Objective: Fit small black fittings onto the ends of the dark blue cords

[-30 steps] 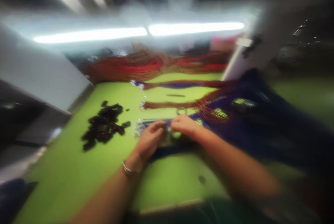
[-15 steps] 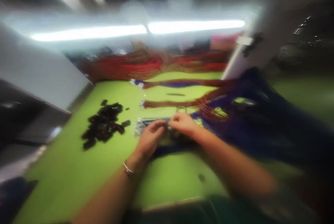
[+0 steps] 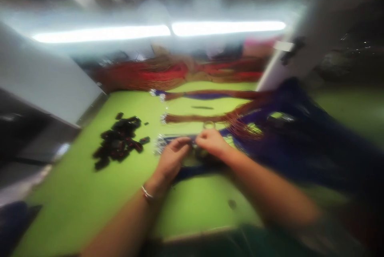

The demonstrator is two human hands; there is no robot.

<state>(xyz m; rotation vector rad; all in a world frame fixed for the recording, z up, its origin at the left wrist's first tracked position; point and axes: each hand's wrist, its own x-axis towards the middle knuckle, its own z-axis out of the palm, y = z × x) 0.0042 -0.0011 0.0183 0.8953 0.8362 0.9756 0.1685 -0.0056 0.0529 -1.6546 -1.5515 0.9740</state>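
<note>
My left hand [image 3: 174, 157], with a bracelet at the wrist, is closed in a pinch near the centre of the green table [image 3: 90, 209]. Fingertips of my right hand [image 3: 211, 142] are pinched together just beside it. What either hand holds is too small and blurred to name. Around and beneath them lie blue wires [image 3: 195, 171]. Pale connector ends [image 3: 160, 144] of a blue bundle show left of my left hand. Farther back lies a brown wire bundle [image 3: 195, 119] with pale ends.
Black parts [image 3: 118, 139] form a pile at the left. A brown and blue bundle [image 3: 204, 95] lies behind, with red wires [image 3: 144, 74] at the back. A large mass of dark blue wires [image 3: 303, 141] covers the right. A thin dark tool [image 3: 202, 108] lies between bundles.
The view has shifted very slightly. A narrow gap between the fingertips of my two hands looks a little wider than before.
</note>
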